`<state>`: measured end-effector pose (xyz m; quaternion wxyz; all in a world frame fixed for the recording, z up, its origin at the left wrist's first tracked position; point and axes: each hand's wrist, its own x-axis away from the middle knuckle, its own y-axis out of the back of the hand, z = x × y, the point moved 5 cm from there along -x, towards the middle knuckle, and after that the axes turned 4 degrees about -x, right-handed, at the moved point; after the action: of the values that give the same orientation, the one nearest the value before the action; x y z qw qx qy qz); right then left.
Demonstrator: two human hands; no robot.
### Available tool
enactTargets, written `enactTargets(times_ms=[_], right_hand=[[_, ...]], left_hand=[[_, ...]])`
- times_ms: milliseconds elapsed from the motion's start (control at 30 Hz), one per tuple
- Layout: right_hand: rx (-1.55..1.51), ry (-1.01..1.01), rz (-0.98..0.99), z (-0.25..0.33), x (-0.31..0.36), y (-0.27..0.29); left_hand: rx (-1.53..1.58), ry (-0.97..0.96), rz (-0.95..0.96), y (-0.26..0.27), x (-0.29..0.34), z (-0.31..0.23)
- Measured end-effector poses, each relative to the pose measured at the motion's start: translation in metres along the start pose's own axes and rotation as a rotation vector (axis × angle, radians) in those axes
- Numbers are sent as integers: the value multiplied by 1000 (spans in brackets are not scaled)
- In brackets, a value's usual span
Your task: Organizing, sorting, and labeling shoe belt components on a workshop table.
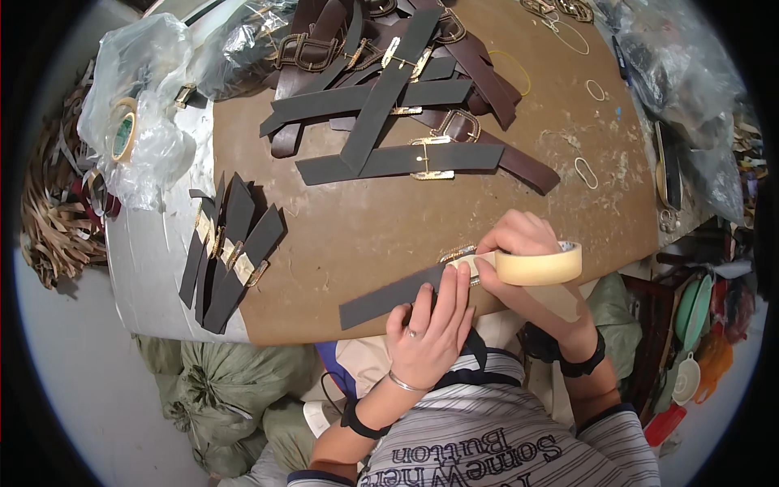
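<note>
The dark strip (381, 297) lay near the front edge of the brown desk (300, 243), with a shiny buckle (460, 252) at its right end. The left hand (430, 337) was not closed on anything. It lay over the strip, with its fingertips pushing down next to the buckle. The right hand (519, 237) was bent around a pale roll of tape (540, 266), close by the left fingers but not wrapped around them.

Some things could go wrong. If the left fingers let up, a pull on the tape could slide the strip or turn it crooked. If the tape was too loose, it could wrinkle or stick to a finger. A hard tug could tear it. The strip was close to the edge, so a bump could push it off.

The striped shirt (487, 434) had big dark letters, upside down from up here. The other tape roll (125, 136), by the clear plastic bag (154, 61), had a green inside with marks too small to read.
</note>
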<state>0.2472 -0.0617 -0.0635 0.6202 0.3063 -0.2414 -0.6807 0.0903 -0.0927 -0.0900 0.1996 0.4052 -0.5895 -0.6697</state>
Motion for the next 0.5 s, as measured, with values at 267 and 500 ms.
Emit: enactTargets(times_ms=[267, 500], right_hand=[[69, 40, -67, 6, 4, -4], [-37, 378, -217, 3, 25, -15]], left_hand=[[592, 373, 24, -4, -51, 28], [486, 405, -11, -8, -54, 22]])
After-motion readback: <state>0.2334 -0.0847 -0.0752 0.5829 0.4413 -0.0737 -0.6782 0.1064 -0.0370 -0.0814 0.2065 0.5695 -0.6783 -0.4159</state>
